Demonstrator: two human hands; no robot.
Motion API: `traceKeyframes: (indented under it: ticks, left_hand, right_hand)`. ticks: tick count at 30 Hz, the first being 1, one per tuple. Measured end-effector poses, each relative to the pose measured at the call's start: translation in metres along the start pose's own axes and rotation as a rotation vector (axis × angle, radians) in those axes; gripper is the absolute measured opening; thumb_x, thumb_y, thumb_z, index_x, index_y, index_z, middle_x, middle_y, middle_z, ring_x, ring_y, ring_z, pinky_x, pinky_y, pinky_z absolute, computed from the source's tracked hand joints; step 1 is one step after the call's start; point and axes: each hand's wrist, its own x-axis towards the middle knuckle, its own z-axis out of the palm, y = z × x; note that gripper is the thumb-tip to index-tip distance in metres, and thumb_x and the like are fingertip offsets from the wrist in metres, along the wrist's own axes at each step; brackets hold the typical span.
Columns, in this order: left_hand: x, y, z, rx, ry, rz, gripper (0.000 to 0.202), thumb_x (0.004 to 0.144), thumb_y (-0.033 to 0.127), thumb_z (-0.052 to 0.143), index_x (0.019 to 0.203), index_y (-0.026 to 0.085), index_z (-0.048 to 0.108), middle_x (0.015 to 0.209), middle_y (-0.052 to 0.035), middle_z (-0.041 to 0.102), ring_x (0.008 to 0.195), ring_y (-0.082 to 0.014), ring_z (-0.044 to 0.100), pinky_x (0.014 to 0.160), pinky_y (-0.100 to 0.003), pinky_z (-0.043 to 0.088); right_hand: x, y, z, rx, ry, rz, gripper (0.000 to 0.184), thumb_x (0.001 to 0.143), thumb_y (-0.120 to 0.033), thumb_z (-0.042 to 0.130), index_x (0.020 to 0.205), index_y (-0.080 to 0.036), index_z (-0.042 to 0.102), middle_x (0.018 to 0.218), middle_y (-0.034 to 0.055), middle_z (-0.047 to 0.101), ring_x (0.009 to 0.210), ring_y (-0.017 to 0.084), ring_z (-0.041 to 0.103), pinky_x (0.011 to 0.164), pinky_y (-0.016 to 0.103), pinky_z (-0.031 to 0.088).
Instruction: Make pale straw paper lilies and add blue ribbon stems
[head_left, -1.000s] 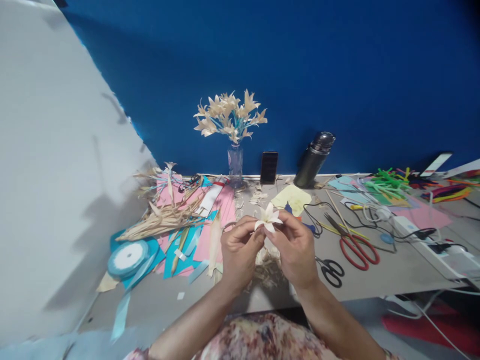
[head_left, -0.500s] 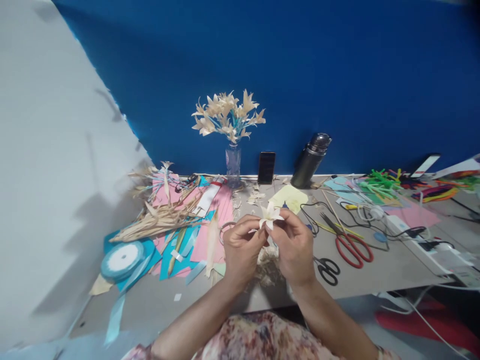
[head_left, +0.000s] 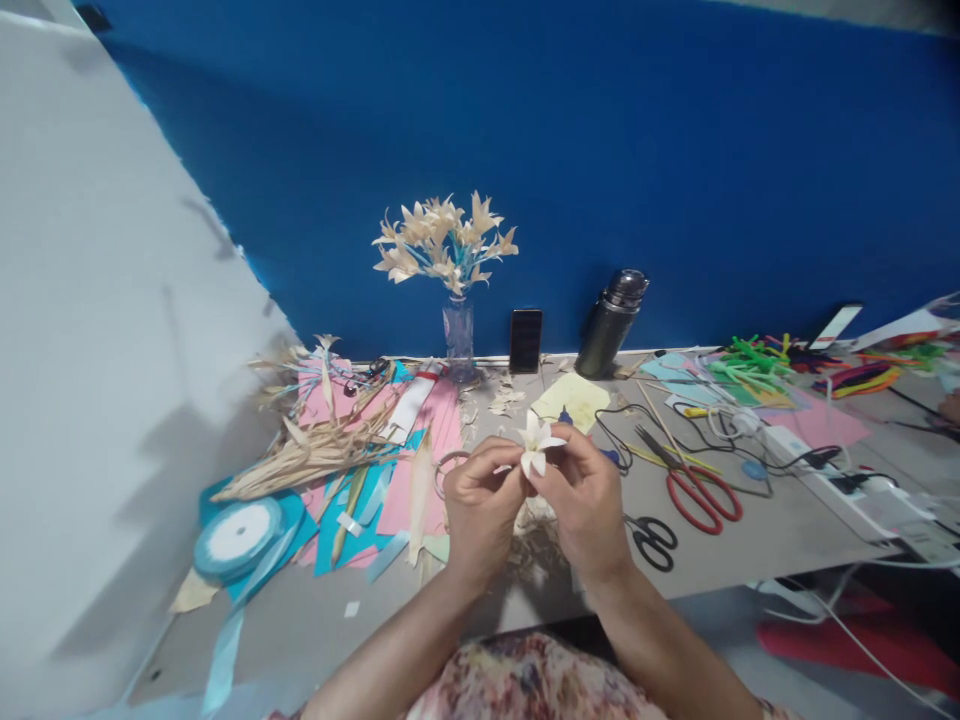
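A small cream flower (head_left: 537, 443) with pointed petals is held up between my two hands, above the front part of the table. My left hand (head_left: 484, 500) pinches it from the left with thumb and fingers. From the right, my right hand (head_left: 589, 495) has its thumb and fingertips closed on the flower's base. Its underside is hidden by my fingers. Below my hands lies a heap of pale dry shavings (head_left: 536, 550), partly covered by them. Similar cream flowers on light-blue stems form a bouquet (head_left: 446, 240) in a clear glass vase (head_left: 459, 338) at the back.
To the left lie a roll of light-blue ribbon (head_left: 240, 535), dried husks (head_left: 307, 455) and coloured paper. Red-handled scissors (head_left: 703, 497) and black-handled scissors (head_left: 652, 543) lie right. A phone (head_left: 526, 342) and a flask (head_left: 613, 322) stand behind; a power strip (head_left: 825, 485) lies at right.
The flower has turned slightly in my fingers, its petals facing more toward me. Both hands still hold it. The whole view has shifted a little.
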Motion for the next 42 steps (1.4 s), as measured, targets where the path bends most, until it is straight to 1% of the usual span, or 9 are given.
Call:
traceKeyframes:
  ticks: [5,10,15,22,28,32,37,40,42]
  left_hand:
    - [0.0,-0.003,-0.002,-0.202,-0.064,-0.169,0.015,0.071,0.03,0.086,0.069,0.018,0.077,0.07,-0.0004,0.063,0.062,-0.0106,0.054,0.059,-0.022,0.046]
    - [0.005,-0.003,-0.011,-0.221,-0.032,-0.215,0.019,0.069,0.034,0.088,0.072,0.018,0.078,0.077,-0.0025,0.064,0.078,-0.0144,0.059,0.073,-0.024,0.048]
    - [0.009,0.0,-0.019,-0.13,-0.011,-0.183,0.02,0.069,0.034,0.088,0.073,0.017,0.078,0.093,-0.0045,0.064,0.085,-0.0154,0.059,0.072,-0.024,0.048]
    - [0.023,0.015,-0.028,-0.074,0.027,-0.26,0.022,0.064,0.03,0.09,0.07,0.016,0.074,0.071,0.0002,0.059,0.069,-0.0125,0.055,0.063,-0.023,0.046]
    - [0.032,0.019,-0.033,-0.152,0.02,-0.278,0.027,0.063,0.032,0.089,0.064,0.015,0.069,0.067,0.0001,0.061,0.064,-0.011,0.052,0.063,-0.023,0.044]
    - [0.033,0.025,-0.033,-0.015,0.085,-0.168,0.026,0.064,0.027,0.088,0.063,0.015,0.065,0.066,0.0025,0.056,0.064,-0.0093,0.047,0.063,-0.021,0.041]
    - [0.035,0.032,-0.03,0.081,0.139,-0.071,0.024,0.064,0.025,0.084,0.062,0.015,0.063,0.067,0.003,0.053,0.063,-0.009,0.047,0.06,-0.021,0.041]
    - [0.035,0.03,-0.03,0.071,0.15,-0.13,0.02,0.064,0.024,0.082,0.067,0.015,0.064,0.066,0.0023,0.056,0.061,-0.0099,0.05,0.058,-0.022,0.043]
    - [0.036,0.031,-0.03,0.067,0.152,-0.157,0.019,0.062,0.023,0.081,0.068,0.015,0.065,0.066,0.0017,0.058,0.06,-0.0107,0.053,0.058,-0.024,0.045]
  right_hand:
    - [-0.003,-0.007,-0.006,0.013,-0.118,0.051,0.016,0.082,-0.027,0.07,0.095,-0.02,0.062,0.077,-0.0022,0.055,0.062,0.011,0.048,0.056,0.022,0.042]
    - [-0.007,0.003,-0.014,0.025,-0.116,0.043,0.028,0.085,-0.028,0.071,0.112,-0.023,0.064,0.091,0.0015,0.064,0.071,0.013,0.055,0.064,0.024,0.047]
    - [-0.004,0.009,-0.008,0.118,-0.164,0.091,0.023,0.085,-0.032,0.073,0.106,-0.023,0.067,0.089,0.001,0.065,0.072,0.013,0.057,0.065,0.024,0.049]
    - [0.011,0.012,0.006,-0.063,-0.284,0.096,0.022,0.085,-0.037,0.071,0.076,-0.017,0.071,0.062,-0.0013,0.061,0.055,0.011,0.051,0.053,0.023,0.042]
    - [0.028,0.02,-0.009,-0.192,-0.411,0.046,0.025,0.09,-0.037,0.062,0.08,-0.018,0.075,0.068,0.0011,0.067,0.056,0.012,0.054,0.057,0.024,0.044]
    - [0.039,0.041,-0.024,-0.182,-0.284,0.142,0.026,0.087,-0.041,0.064,0.081,-0.017,0.071,0.065,0.0001,0.063,0.052,0.011,0.049,0.05,0.024,0.038]
    - [0.049,0.064,-0.04,-0.078,-0.041,0.168,0.046,0.085,-0.061,0.063,0.072,-0.016,0.062,0.048,-0.0087,0.034,0.045,0.009,0.03,0.044,0.022,0.022]
    - [0.041,0.058,-0.038,-0.118,-0.105,0.128,0.042,0.085,-0.056,0.066,0.072,-0.015,0.066,0.056,-0.0038,0.049,0.051,0.01,0.039,0.049,0.023,0.031]
    - [0.03,0.052,-0.029,-0.086,-0.258,0.13,0.032,0.084,-0.047,0.07,0.093,-0.016,0.073,0.077,0.0022,0.067,0.059,0.011,0.048,0.054,0.023,0.038]
